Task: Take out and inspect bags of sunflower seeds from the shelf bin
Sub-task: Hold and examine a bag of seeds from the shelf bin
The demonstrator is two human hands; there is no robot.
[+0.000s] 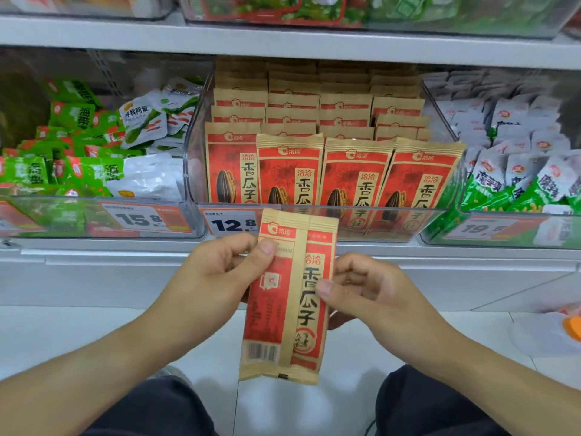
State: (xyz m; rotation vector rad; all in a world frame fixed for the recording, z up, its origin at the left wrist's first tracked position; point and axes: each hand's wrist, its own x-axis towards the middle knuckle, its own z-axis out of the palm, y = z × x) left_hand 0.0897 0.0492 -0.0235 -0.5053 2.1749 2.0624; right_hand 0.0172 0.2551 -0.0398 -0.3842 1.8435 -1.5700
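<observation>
A red and tan bag of sunflower seeds hangs upright in front of the shelf, its side and barcode turned toward me. My left hand pinches its upper left edge with thumb on the front. My right hand pinches its right edge at mid height. Behind it, the clear shelf bin holds several rows of identical bags standing upright, with a 12.8 price tag on its front.
A bin of green and white snack packs sits to the left, and a bin of white and green packs to the right. A shelf edge runs above. My knees and white floor lie below; a white and orange object is at right.
</observation>
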